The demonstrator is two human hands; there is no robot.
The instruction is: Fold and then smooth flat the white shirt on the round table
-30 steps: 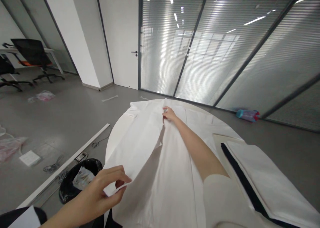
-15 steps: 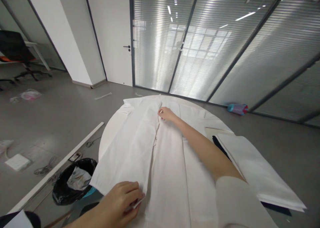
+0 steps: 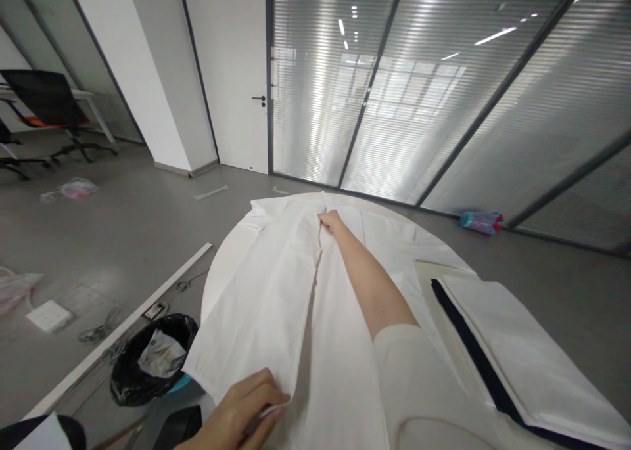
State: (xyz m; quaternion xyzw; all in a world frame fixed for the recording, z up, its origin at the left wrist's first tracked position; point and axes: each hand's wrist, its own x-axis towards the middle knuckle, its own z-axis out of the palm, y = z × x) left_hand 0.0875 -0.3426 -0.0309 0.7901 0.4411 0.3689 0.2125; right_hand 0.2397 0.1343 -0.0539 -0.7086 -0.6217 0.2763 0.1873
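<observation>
A long white garment (image 3: 261, 272), open down its front, is spread over a round table. Near me, my left hand (image 3: 251, 407) pinches the lower corner of its left front panel, raising that edge slightly. At the far end, my right hand (image 3: 331, 220) is closed on the upper part of the same front edge. Between the hands the edge stands a little off the layer beneath, leaving a dark gap. My right forearm and sleeve hide part of the right side.
Folded white cloth (image 3: 532, 345) with a dark layer under it lies at the table's right. The pale round table (image 3: 219, 266) shows along its left rim. A black-lined bin (image 3: 125, 371) stands lower left, near a white floor strip (image 3: 123, 328) and cables. Glass partitions (image 3: 315, 108) rise beyond.
My view has shifted slightly left, and my body leans further over the table on the right. Both hands keep hold of the garment's front edge, with the gap beneath it wider near my left hand.
</observation>
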